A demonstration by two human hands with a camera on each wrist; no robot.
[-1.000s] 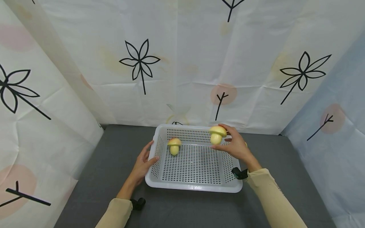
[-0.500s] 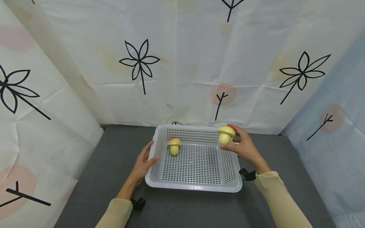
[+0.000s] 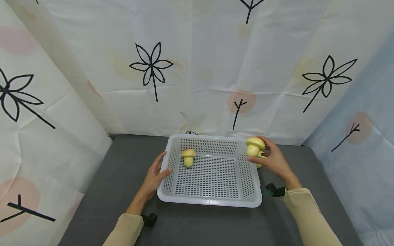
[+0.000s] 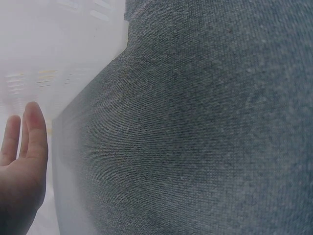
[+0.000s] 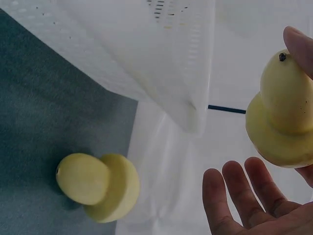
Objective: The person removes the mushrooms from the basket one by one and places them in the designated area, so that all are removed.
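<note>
A white perforated plastic basket (image 3: 209,201) stands on the dark table. My left hand (image 3: 154,177) holds its left rim, thumb over the edge and fingers along the outer wall. In the left wrist view, fingers (image 4: 36,137) reach beside that wall. Inside the basket, toward the back left, lies a toy mushroom (image 3: 188,160) with an orange-tinged cap. Over the right rim, my right hand (image 3: 274,160) pinches a yellow-green toy mushroom (image 5: 286,107) between thumb and index finger, the other fingers spread away. Another yellow mushroom (image 5: 93,186) lies on the table outside the basket, mostly hidden behind this hand in the head view.
The grey table (image 3: 132,150) ends at a white patterned cloth wall (image 3: 209,102) right behind the basket. More cloth hangs at the left (image 3: 46,147) and right (image 3: 363,164). Dark bands sit on both wrists.
My right hand has carried its mushroom rightward from above the basket to its right rim. More of the mushroom on the table shows. My left hand and the basket have stayed put.
</note>
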